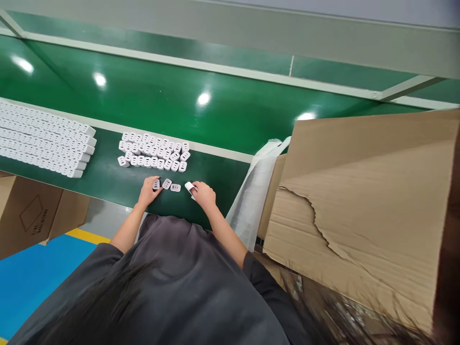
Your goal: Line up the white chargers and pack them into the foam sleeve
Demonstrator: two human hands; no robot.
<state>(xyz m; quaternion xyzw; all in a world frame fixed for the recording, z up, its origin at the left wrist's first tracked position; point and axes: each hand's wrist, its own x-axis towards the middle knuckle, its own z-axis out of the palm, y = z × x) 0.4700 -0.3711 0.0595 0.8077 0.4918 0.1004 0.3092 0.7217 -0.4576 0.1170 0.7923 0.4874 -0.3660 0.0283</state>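
Note:
My left hand (147, 190) is closed around a small white USB charger block (156, 184), its slotted face turned up. Fingers of my right hand (204, 195) grip another white charger block (189, 186), which is tilted. Between the hands, two loose blocks sit on the green work surface, a left one (166, 184) and a right one (175, 188). Just beyond them several white blocks stand in uneven rows (154, 152), slots facing up.
At the left, long tight rows of white blocks (39, 139) cover the green bench (104, 158). A large open cardboard box (359, 201) with a torn flap and a clear plastic liner (251, 196) stands at the right. Another carton (39, 215) is at lower left.

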